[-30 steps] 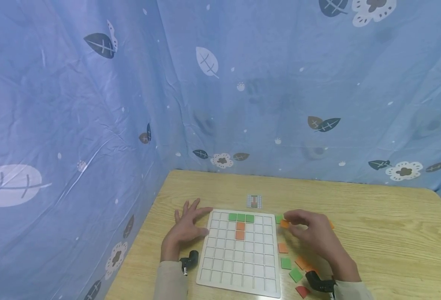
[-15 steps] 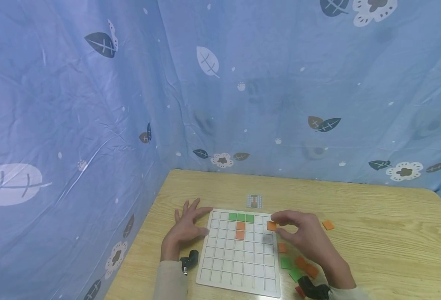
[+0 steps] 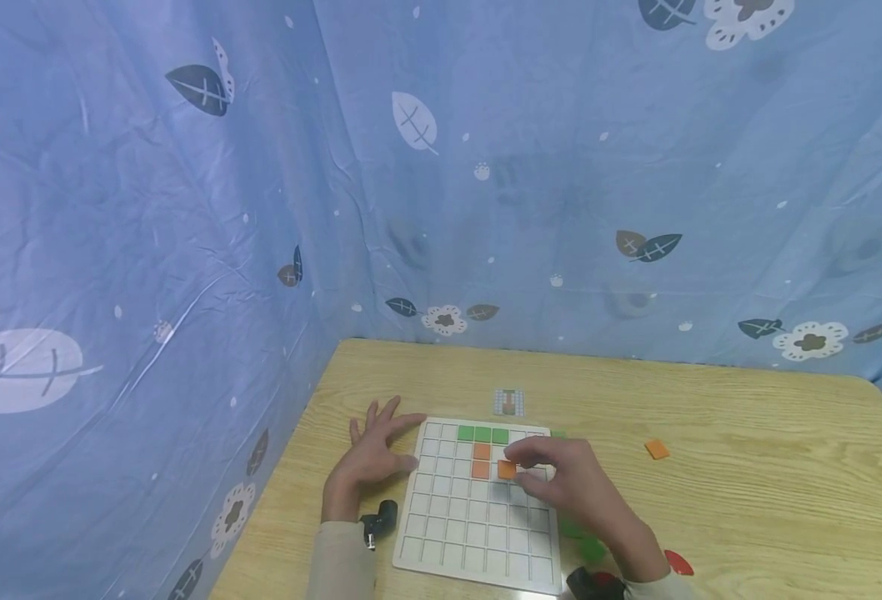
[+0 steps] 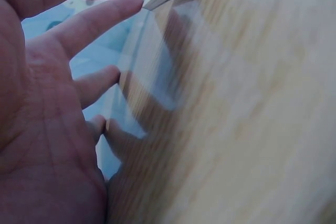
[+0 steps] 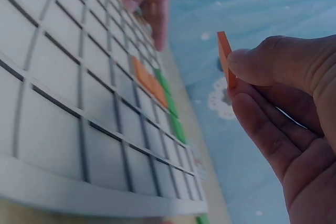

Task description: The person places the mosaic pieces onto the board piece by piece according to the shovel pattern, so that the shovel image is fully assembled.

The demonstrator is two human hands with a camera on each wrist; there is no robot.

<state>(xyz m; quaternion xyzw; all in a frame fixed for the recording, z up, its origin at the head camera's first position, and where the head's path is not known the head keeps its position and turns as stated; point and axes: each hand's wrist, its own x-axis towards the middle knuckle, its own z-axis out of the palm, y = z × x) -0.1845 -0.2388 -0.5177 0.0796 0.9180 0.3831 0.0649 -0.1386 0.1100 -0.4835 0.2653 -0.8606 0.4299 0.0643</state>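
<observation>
A white grid board (image 3: pixel 448 533) lies on the wooden table, with three green square tiles (image 3: pixel 482 434) along its top row and two orange tiles (image 3: pixel 481 461) below the middle one. My right hand (image 3: pixel 568 479) pinches another orange tile (image 5: pixel 226 61) between thumb and fingers, above the board just right of the placed orange pair. With fingers spread, my left hand (image 3: pixel 372 454) rests at the board's left edge, thumb and index fingertip touching it. In the left wrist view those fingers (image 4: pixel 100 27) are straight and meet the table and the board's corner.
Behind the board lies a small printed pattern card (image 3: pixel 508 403). A loose orange tile (image 3: pixel 657 450) and a red piece (image 3: pixel 679 562) lie to the right. Green tiles (image 3: pixel 593 548) are partly hidden beneath my right forearm. A blue patterned curtain (image 3: pixel 531 208) hangs behind the table.
My right hand has picked up an orange tile from the right of the board and carried it left over the grid. The left hand has stayed still.
</observation>
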